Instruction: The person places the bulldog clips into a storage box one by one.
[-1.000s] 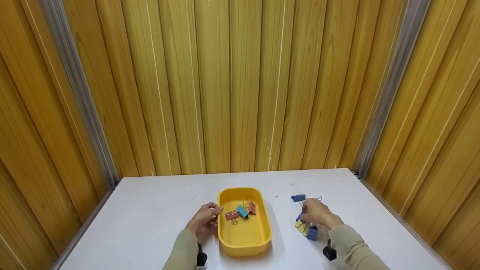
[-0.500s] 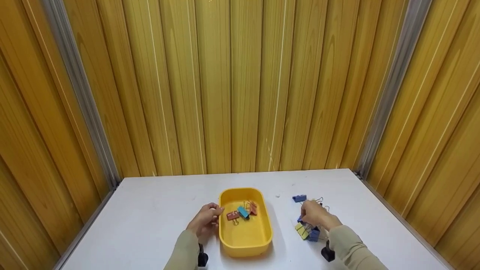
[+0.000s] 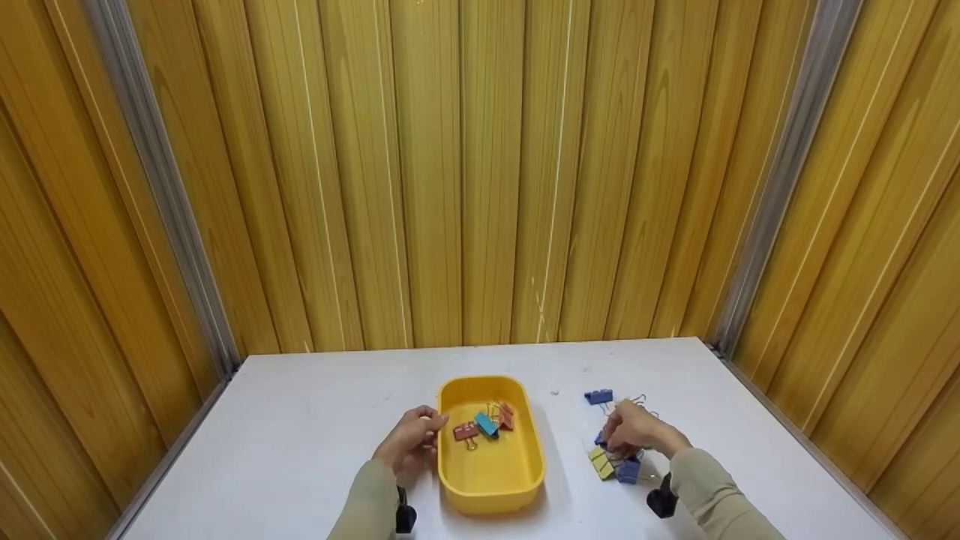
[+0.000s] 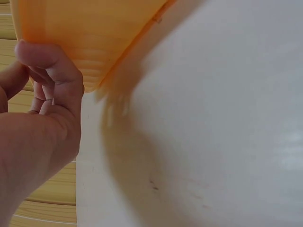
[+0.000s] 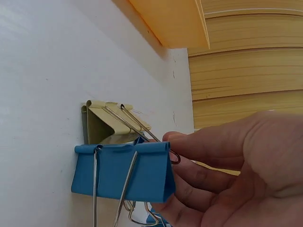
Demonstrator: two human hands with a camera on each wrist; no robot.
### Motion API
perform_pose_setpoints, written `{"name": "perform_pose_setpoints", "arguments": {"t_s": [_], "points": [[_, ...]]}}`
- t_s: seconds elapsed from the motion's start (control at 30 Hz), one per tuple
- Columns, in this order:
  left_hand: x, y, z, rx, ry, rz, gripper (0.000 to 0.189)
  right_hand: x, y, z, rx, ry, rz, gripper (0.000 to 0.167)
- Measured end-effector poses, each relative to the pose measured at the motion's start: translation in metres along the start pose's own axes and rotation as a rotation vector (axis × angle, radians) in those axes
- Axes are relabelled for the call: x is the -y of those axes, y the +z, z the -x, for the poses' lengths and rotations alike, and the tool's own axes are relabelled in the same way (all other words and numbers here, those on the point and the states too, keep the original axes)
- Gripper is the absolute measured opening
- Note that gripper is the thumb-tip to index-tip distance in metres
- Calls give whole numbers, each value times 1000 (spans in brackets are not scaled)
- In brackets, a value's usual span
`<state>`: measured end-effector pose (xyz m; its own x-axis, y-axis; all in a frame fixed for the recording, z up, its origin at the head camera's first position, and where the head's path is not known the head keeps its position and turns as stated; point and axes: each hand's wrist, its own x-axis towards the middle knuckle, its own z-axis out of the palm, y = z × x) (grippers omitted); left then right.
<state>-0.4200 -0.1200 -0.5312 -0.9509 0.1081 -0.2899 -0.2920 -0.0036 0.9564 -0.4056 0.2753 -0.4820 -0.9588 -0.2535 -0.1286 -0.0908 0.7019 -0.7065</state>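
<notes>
My left hand pinches the left rim of a yellow plastic bin, also seen as an orange-looking wall in the left wrist view. Inside the bin lie two red binder clips and a teal binder clip. To the right, my right hand is down among loose binder clips. In the right wrist view its thumb and fingers close around the wire handle of a yellow binder clip. A blue binder clip sits in front and partly hides the fingertips.
Another blue binder clip lies beyond the right hand, with more wire handles beside it. The white tabletop meets wood-patterned panels at the back and sides.
My right hand has drawn slightly back toward me and right over the clips. The yellow and blue clips beneath it have shifted a little. My left hand and the bin hold steady.
</notes>
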Motion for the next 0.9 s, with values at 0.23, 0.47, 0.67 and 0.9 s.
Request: {"name": "perform_pose_setpoints", "arguments": {"t_s": [0.23,0.47,0.67,0.9], "points": [[-1,0,1,-13,-18,5,26,-8,0,0,33,55,-72,11],[-1,0,2,5,-6,27,27,-8,-1,-1,89,56,-162,14],[0,0,2,19,-13,27,26,-2,-6,-2,125,17,-202,15],[0,1,0,-19,-59,39,34,9,-9,-9,102,43,-220,18]]}}
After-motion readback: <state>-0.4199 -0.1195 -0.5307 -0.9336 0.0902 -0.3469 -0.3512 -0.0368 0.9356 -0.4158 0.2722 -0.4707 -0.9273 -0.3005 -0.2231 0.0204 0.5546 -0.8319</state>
